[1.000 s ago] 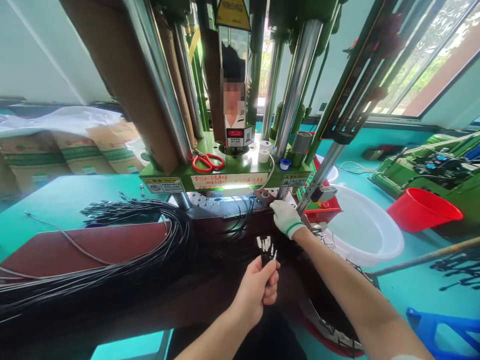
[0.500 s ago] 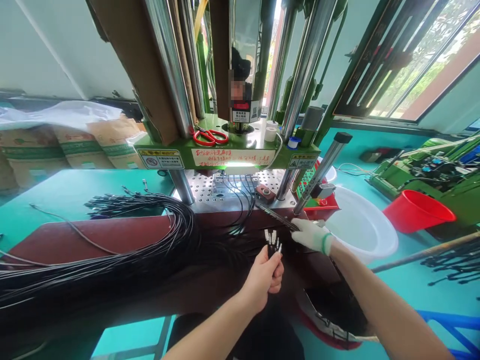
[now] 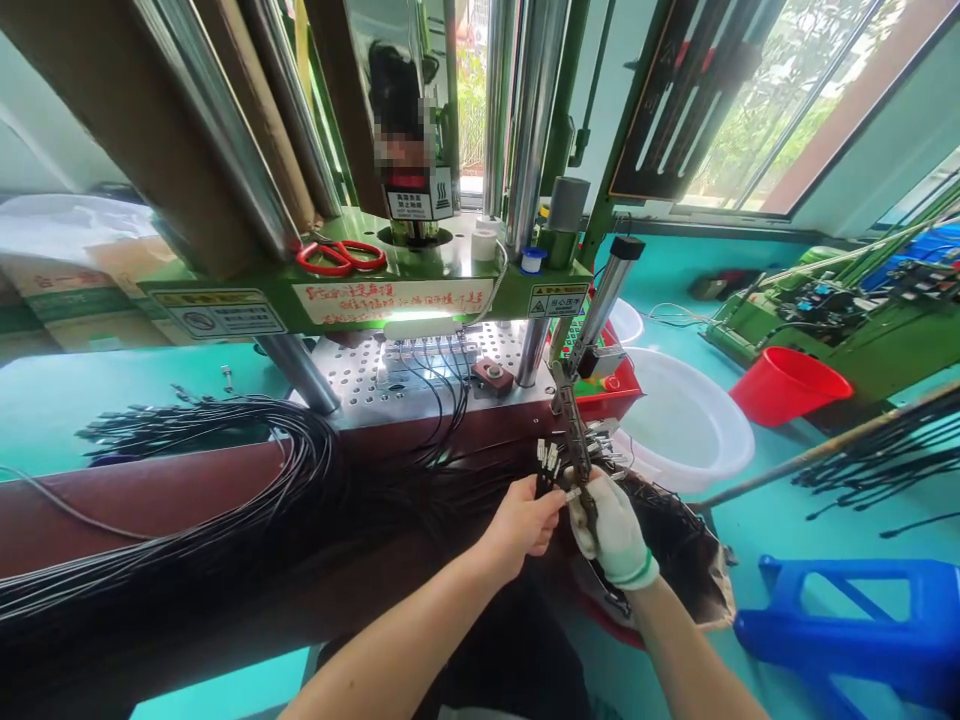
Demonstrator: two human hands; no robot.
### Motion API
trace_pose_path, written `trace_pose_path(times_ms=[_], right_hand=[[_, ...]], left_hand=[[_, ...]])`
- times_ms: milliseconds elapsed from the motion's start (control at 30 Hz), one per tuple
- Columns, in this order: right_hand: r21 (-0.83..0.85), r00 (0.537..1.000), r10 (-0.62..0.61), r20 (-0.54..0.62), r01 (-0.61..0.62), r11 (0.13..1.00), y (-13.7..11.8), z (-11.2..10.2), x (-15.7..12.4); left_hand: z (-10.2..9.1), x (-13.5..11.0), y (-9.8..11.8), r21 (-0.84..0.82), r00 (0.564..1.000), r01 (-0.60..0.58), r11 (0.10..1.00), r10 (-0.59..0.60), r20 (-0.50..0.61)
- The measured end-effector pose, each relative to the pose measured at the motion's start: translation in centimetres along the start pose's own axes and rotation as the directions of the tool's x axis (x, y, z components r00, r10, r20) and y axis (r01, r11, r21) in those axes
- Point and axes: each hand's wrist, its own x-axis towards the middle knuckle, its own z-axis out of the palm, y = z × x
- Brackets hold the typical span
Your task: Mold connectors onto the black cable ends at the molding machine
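I see my left hand (image 3: 525, 522) just below the middle of the frame, its fingers closed tight around a small bunch of black cable ends (image 3: 547, 462) whose metal tips stick up above the fist. Just to the right, touching it, my gloved right hand (image 3: 611, 530) is clamped on the lower part of a long dark metal bar (image 3: 568, 425) that stands nearly upright. Both sit in front of the green press (image 3: 442, 268), which has red scissors (image 3: 341, 257) lying on its plate. A thick cable bundle (image 3: 225, 500) sprawls over the brown bench (image 3: 150, 485) at the left. A white basin (image 3: 686, 420), red bucket (image 3: 780, 385) and blue stool (image 3: 862, 620) fill the right side
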Motion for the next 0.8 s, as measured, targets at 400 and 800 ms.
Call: trace_pose_path(times_ms=[400,800], right_hand=[[-0.162,0.995,-0.093,0.03,0.097,0.982,0.5,0.7,-0.4],[-0.028,0.995,-0.033,0.099,0.036,0.999,0.0,-0.1,0.3]], left_hand=[[0.1,-0.5,-0.2,0.006,0.993,-0.032,0.999,0.032,-0.112],[-1.3,-1.0,1.0,-0.181,0.909,-0.313,0.932,0.239,-0.341]])
